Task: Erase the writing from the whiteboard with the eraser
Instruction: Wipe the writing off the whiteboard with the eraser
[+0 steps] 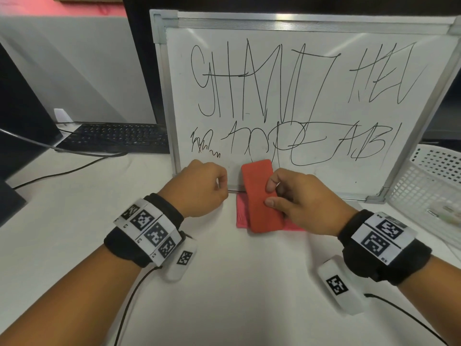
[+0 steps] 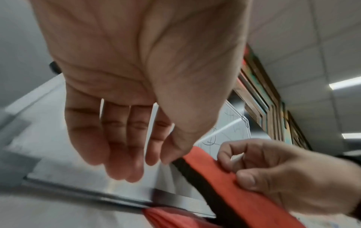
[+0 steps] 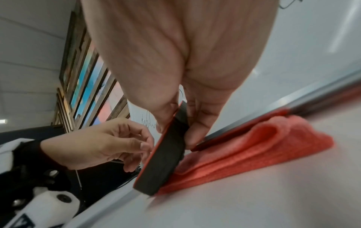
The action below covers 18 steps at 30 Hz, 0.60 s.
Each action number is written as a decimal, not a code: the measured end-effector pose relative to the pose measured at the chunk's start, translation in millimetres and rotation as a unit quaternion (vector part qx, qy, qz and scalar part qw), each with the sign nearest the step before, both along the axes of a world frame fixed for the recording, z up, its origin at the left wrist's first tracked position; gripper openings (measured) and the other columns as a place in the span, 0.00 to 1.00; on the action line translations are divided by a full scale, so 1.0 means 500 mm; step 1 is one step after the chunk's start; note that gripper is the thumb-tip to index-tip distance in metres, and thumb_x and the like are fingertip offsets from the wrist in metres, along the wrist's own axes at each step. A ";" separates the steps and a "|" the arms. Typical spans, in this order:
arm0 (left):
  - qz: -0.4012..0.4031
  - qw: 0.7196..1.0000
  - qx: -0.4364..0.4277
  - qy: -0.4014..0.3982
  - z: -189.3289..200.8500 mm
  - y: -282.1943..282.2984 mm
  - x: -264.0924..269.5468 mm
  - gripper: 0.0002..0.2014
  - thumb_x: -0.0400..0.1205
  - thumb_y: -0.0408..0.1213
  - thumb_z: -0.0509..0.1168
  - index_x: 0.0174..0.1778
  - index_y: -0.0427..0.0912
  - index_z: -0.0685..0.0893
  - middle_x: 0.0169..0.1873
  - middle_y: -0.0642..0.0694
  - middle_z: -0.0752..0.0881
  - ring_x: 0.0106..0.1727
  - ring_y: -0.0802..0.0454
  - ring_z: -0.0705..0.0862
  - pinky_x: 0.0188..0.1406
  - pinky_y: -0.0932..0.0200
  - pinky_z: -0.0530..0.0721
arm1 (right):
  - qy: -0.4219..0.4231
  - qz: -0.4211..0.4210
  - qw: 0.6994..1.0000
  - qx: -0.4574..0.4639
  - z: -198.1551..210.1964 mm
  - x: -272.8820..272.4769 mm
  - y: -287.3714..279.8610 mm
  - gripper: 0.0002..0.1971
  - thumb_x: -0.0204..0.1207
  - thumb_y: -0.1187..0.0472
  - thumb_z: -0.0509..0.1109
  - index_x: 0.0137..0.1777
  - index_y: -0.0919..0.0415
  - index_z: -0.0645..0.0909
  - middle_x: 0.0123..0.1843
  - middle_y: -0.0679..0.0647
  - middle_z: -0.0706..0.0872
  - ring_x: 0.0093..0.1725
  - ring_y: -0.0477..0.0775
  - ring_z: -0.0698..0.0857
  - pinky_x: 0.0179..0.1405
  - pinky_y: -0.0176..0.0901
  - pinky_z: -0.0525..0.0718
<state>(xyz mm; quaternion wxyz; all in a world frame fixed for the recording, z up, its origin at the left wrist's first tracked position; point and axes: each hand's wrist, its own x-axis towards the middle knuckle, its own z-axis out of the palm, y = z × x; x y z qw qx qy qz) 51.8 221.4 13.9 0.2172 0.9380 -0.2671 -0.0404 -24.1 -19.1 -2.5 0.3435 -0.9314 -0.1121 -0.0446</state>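
The whiteboard (image 1: 414, 136) leans upright at the back of the table, covered in black scrawled writing (image 1: 249, 78). My right hand (image 1: 270, 194) grips the red eraser (image 1: 254, 186) in front of the board's bottom edge, thumb on its red back. In the right wrist view the eraser's (image 3: 162, 162) black felt faces down and my right hand (image 3: 180, 123) pinches its sides. A pink cloth (image 1: 240, 216) lies under it. My left hand (image 1: 212, 186) hovers just left of the eraser, fingers relaxed and holding nothing; in the left wrist view its (image 2: 125, 138) thumb is close to the eraser's (image 2: 234, 192) end.
A black keyboard (image 1: 114, 137) and a dark monitor (image 1: 22, 121) sit at the left, with a cable (image 1: 74, 168) crossing the white table (image 1: 224, 295). A white perforated basket (image 1: 434, 186) stands right of the board.
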 end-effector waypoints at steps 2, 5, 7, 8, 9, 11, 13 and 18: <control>-0.007 1.000 0.020 -0.006 0.000 -0.001 0.001 0.05 0.81 0.43 0.65 0.39 0.55 0.82 0.35 0.52 0.87 0.42 0.50 0.87 0.49 0.46 0.89 | 0.004 -0.005 1.000 0.004 -0.002 -0.001 0.001 0.08 0.80 0.59 0.77 0.49 0.49 0.79 0.34 0.48 0.83 0.27 0.43 0.77 0.31 0.33 0.76; -0.017 0.999 0.040 -0.004 0.001 -0.006 -0.004 0.04 0.81 0.45 0.66 0.40 0.54 0.83 0.36 0.51 0.86 0.41 0.50 0.87 0.48 0.45 0.89 | 0.045 -0.005 0.999 -0.003 -0.005 0.002 -0.001 0.08 0.79 0.59 0.77 0.49 0.51 0.79 0.33 0.49 0.84 0.26 0.41 0.78 0.31 0.35 0.80; -0.021 0.999 0.037 -0.005 0.002 -0.007 -0.004 0.04 0.81 0.44 0.66 0.41 0.53 0.83 0.35 0.52 0.86 0.41 0.51 0.87 0.48 0.46 0.89 | 0.032 -0.009 0.999 0.006 -0.004 0.001 -0.004 0.08 0.79 0.59 0.77 0.49 0.51 0.79 0.34 0.51 0.86 0.26 0.43 0.80 0.32 0.38 0.80; -0.022 0.999 0.036 -0.003 0.002 -0.006 -0.003 0.04 0.81 0.44 0.66 0.41 0.53 0.84 0.35 0.52 0.86 0.41 0.51 0.87 0.49 0.46 0.89 | 0.020 -0.011 1.000 0.018 -0.005 -0.001 -0.003 0.07 0.79 0.58 0.77 0.49 0.51 0.79 0.34 0.52 0.86 0.28 0.45 0.81 0.33 0.39 0.82; -0.022 0.999 0.036 -0.001 0.002 -0.005 -0.002 0.04 0.81 0.44 0.66 0.41 0.54 0.84 0.35 0.52 0.87 0.41 0.51 0.87 0.49 0.46 0.89 | 0.009 -0.015 0.999 0.032 -0.007 -0.005 -0.001 0.07 0.80 0.59 0.76 0.50 0.51 0.80 0.35 0.52 0.87 0.30 0.48 0.83 0.34 0.43 0.84; -0.020 0.999 0.035 0.006 0.000 -0.002 0.001 0.03 0.81 0.45 0.66 0.41 0.55 0.83 0.36 0.51 0.87 0.42 0.52 0.87 0.50 0.46 0.89 | -0.005 -0.022 0.998 0.052 -0.010 -0.009 0.003 0.07 0.80 0.59 0.76 0.50 0.51 0.80 0.35 0.51 0.87 0.33 0.53 0.85 0.36 0.48 0.87; -0.021 0.999 0.033 0.007 -0.002 -0.001 0.002 0.03 0.81 0.44 0.66 0.41 0.54 0.84 0.36 0.52 0.88 0.42 0.52 0.87 0.50 0.46 0.89 | 0.003 -0.023 0.999 0.043 -0.010 -0.007 0.002 0.07 0.80 0.59 0.77 0.50 0.50 0.79 0.36 0.50 0.86 0.31 0.49 0.84 0.36 0.47 0.86; -0.026 0.999 0.024 0.024 -0.005 -0.001 -0.001 0.03 0.81 0.43 0.66 0.44 0.53 0.85 0.35 0.51 0.89 0.43 0.56 0.85 0.51 0.49 0.87 | 0.021 -0.013 1.000 0.014 -0.001 -0.006 -0.004 0.08 0.79 0.58 0.77 0.49 0.50 0.79 0.36 0.49 0.86 0.27 0.41 0.78 0.33 0.39 0.78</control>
